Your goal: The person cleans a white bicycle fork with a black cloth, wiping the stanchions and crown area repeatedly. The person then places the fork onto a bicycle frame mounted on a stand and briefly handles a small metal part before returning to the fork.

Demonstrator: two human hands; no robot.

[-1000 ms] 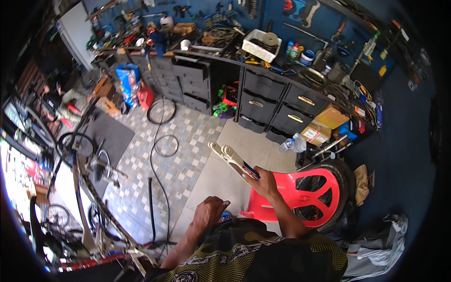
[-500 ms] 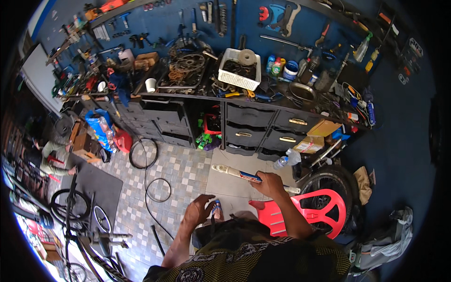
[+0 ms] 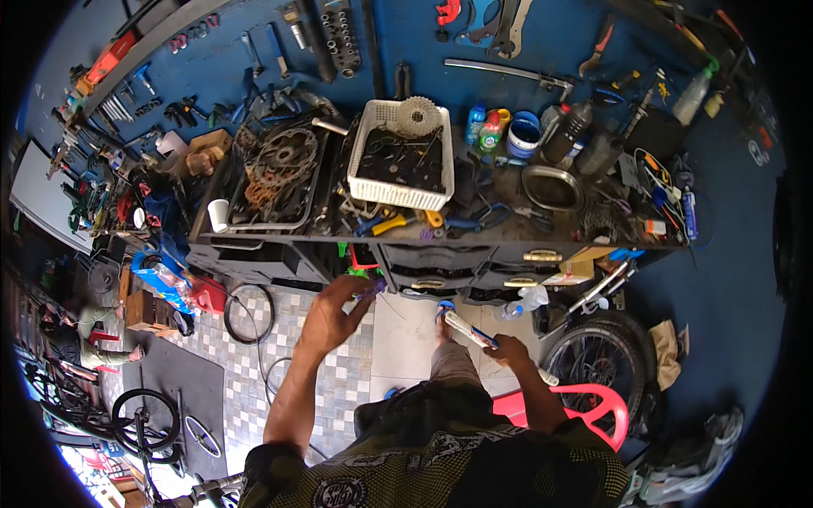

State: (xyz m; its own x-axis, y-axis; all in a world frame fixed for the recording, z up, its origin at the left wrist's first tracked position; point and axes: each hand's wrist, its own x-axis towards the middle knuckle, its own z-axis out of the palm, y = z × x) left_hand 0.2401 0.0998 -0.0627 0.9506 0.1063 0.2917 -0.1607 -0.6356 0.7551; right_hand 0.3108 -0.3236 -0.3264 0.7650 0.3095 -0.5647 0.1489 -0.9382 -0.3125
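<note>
My right hand [image 3: 508,350] is wrapped round a long white tube-like part [image 3: 467,327] with blue and red markings, low in front of my body. Its far end points up and left, above my sandalled foot [image 3: 445,306]; its exact kind I cannot make out. Forward and to the left reaches my left hand [image 3: 329,317], thumb and fingers apart and curved. Beyond its fingertips, a purple item [image 3: 372,290] shows by the open cabinet bay under the workbench [image 3: 500,229]. No object is plainly in that hand.
On the bench stand a white basket [image 3: 359,173] with small parts, a tray of chainrings and sprockets [image 3: 284,165], bottles [image 3: 489,135] and pliers. A red plastic chair [image 3: 597,398] and a wheel [image 3: 597,351] are at right. Bicycles and a black hose [image 3: 248,315] are at left.
My left hand has risen and gone forward toward the cabinet bay. The right hand, still holding the white part, has dropped slightly and moved right. The view has come nearer the bench.
</note>
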